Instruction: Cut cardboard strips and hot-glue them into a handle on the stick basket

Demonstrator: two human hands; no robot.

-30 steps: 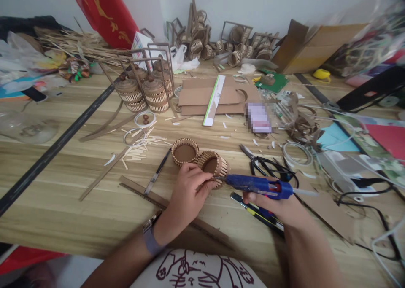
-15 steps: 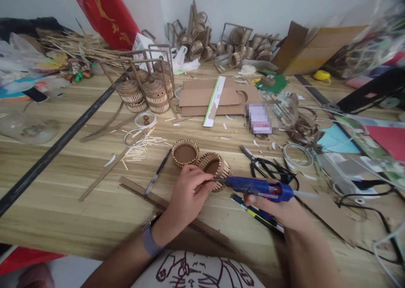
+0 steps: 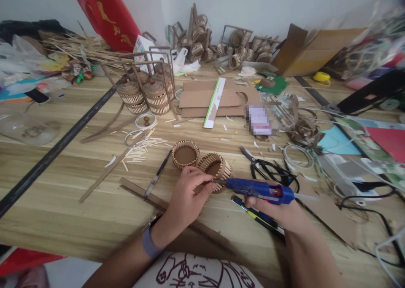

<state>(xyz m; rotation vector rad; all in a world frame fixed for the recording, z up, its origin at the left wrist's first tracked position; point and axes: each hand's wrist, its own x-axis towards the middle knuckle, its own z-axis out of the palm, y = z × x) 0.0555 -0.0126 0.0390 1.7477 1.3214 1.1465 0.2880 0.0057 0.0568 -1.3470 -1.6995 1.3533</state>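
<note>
My left hand (image 3: 186, 195) is closed around the near side of a small round slatted basket (image 3: 218, 168), tilted toward me on the wooden table (image 3: 63, 195). My right hand (image 3: 278, 212) grips a blue glue gun (image 3: 259, 189) whose nozzle touches the basket's near rim, next to my left fingertips. A second, matching round basket (image 3: 185, 153) sits upright just left of the first, untouched.
Black scissors (image 3: 265, 165) lie right of the baskets, a craft knife (image 3: 158, 174) and cardboard strips to the left. Loose sticks (image 3: 142, 146), finished stacked baskets in frames (image 3: 148, 92), flat cardboard (image 3: 209, 98), cables (image 3: 363, 195) and paper scraps crowd the table.
Almost nothing has changed. Both hands, the basket and the glue gun have stayed in place; the view has shifted slightly downward.
</note>
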